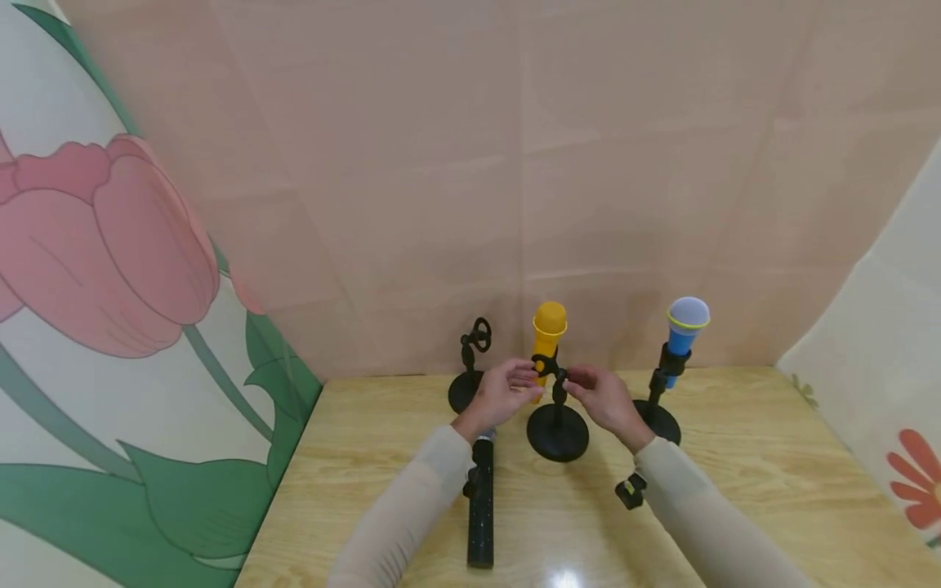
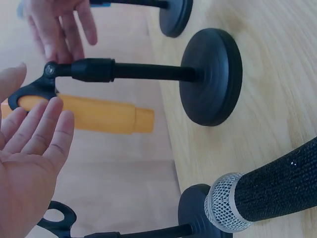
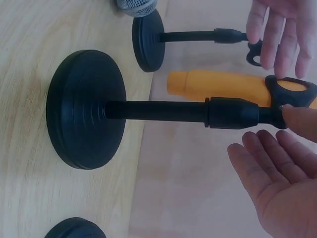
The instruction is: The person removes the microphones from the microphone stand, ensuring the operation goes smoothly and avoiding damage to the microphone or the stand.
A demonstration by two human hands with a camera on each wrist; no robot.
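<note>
A yellow toy microphone (image 1: 550, 318) sits at the ring clip of the middle black stand (image 1: 557, 433), its lower end off the table. Whether it passes fully through the ring I cannot tell. My left hand (image 1: 507, 394) is at the left of the clip, its fingers nearly straight by the ring and the thumb apart. On the other side, my right hand (image 1: 604, 402) has its thumb at the joint under the clip (image 3: 292, 91), while its fingers extend loosely below the joint in the right wrist view. Neither hand visibly wraps round anything.
At the right, a blue microphone (image 1: 689, 314) rests in another black stand (image 1: 657, 420). A third stand (image 1: 465, 390) with a bare ring stands at the back left. A black sparkly microphone (image 1: 481, 506) with a silver mesh head lies in front of it. Fabric backdrop (image 1: 412, 204) hangs behind the table.
</note>
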